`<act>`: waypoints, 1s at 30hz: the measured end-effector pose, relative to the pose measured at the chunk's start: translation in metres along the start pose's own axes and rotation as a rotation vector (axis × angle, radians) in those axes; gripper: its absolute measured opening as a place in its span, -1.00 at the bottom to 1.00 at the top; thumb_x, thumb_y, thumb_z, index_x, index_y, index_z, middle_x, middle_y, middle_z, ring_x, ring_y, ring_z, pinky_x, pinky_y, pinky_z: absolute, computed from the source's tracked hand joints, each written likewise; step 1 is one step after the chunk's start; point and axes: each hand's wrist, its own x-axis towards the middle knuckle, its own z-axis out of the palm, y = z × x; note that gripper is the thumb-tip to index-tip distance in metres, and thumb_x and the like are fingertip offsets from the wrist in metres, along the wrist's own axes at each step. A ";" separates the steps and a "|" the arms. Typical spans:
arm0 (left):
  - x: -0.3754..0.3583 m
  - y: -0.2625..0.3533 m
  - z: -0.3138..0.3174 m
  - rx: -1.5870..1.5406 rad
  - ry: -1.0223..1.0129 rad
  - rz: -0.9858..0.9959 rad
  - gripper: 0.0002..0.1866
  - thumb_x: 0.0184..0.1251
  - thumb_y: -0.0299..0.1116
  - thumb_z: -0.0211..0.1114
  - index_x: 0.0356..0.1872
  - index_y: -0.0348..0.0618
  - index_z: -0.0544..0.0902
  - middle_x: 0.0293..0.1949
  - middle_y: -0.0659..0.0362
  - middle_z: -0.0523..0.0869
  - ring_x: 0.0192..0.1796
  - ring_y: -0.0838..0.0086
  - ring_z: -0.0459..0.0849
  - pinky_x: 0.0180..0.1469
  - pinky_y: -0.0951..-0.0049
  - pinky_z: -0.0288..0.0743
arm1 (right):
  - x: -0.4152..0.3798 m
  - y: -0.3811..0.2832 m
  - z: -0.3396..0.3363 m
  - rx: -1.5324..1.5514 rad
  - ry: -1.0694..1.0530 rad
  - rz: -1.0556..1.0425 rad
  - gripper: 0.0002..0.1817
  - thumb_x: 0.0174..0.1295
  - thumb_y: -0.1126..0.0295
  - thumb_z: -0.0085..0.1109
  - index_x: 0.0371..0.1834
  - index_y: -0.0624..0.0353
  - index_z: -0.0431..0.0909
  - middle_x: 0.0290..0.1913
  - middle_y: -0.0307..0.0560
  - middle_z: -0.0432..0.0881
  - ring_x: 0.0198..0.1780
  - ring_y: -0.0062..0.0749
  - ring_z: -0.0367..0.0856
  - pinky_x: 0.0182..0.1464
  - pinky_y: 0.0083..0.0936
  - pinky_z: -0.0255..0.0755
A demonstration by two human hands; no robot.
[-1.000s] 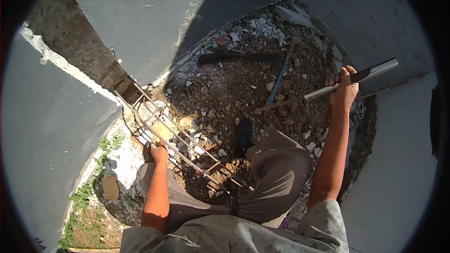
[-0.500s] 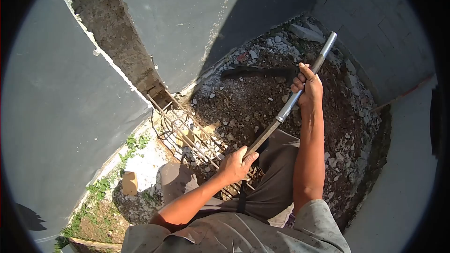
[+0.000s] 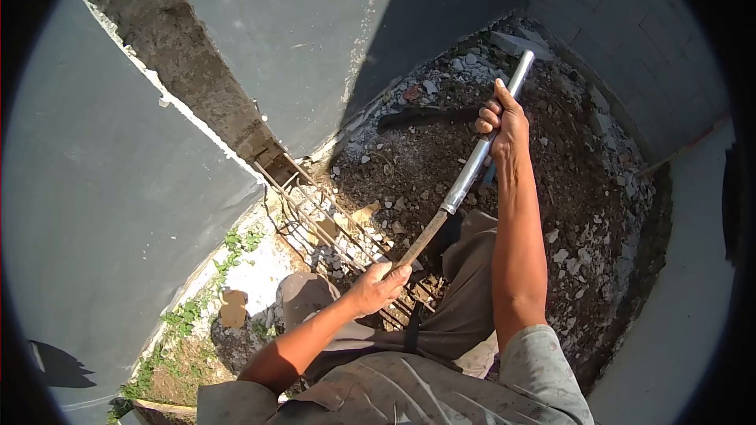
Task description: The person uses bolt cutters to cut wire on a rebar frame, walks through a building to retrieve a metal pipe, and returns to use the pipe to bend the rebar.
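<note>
A long tool crosses in front of me at a slant: a flat brownish bar [image 3: 425, 240] at its lower part, with a shiny silver pipe [image 3: 468, 177] as its upper part. My right hand [image 3: 508, 126] is wrapped round the pipe near its top end. Lower down, my left hand [image 3: 378, 290] is closed on the bar, thumb lying along it. The bar's lower end is hidden by that hand. Just beyond my left hand, rusty reinforcing bars [image 3: 346, 220] tied as a cage run out from the foot of the broken wall slot.
Grey walls [image 3: 142, 212] curve round me on the left, with another wall [image 3: 630, 55] at the right. A rough vertical slot [image 3: 189, 63] cuts the left wall. Rubble and soil [image 3: 567, 181] cover the ground. A tan block [image 3: 233, 308] lies by green weeds [image 3: 185, 316].
Both hands and the tool have shifted left, the left hand also slightly toward me. My grip on bar and pipe stays closed. The view has turned a little.
</note>
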 end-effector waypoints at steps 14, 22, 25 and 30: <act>-0.015 0.027 -0.023 0.435 -0.003 0.007 -0.59 0.50 0.02 0.04 -0.42 -0.08 0.34 -0.68 0.36 0.32 -0.68 0.66 0.29 -0.64 0.55 0.21 | 0.014 0.022 -0.023 -0.095 0.271 0.114 -0.64 0.45 -0.01 -0.12 -0.30 0.05 0.26 -0.59 -0.31 0.22 -0.66 -0.59 0.18 -0.61 -0.53 0.17; -0.010 0.016 0.001 0.135 -0.010 -0.006 -0.62 0.49 -0.02 0.08 -0.42 -0.07 0.32 -0.67 0.39 0.28 -0.69 0.69 0.25 -0.65 0.60 0.16 | 0.018 0.020 -0.023 -0.093 0.173 0.064 -0.67 0.41 0.06 0.01 -0.30 0.06 0.26 -0.59 -0.29 0.25 -0.66 -0.61 0.20 -0.66 -0.60 0.15; -0.008 -0.009 0.029 0.038 0.039 0.026 -0.68 0.48 -0.04 0.12 -0.30 -0.08 0.40 -0.64 0.41 0.29 -0.65 0.72 0.26 -0.62 0.62 0.20 | 0.021 0.014 -0.035 -0.155 0.107 0.047 -0.67 0.39 0.03 0.04 -0.30 0.07 0.36 -0.59 -0.30 0.30 -0.66 -0.62 0.23 -0.66 -0.65 0.19; -0.003 -0.027 -0.025 0.540 0.360 0.210 -0.55 0.45 -0.01 0.14 -0.32 -0.30 0.57 -0.59 0.19 0.55 -0.56 0.53 0.48 -0.39 0.46 0.38 | 0.016 0.009 -0.047 -0.057 0.021 -0.004 -0.74 0.40 0.10 0.05 -0.29 0.03 0.43 -0.52 -0.28 0.34 -0.58 -0.56 0.27 -0.53 -0.57 0.24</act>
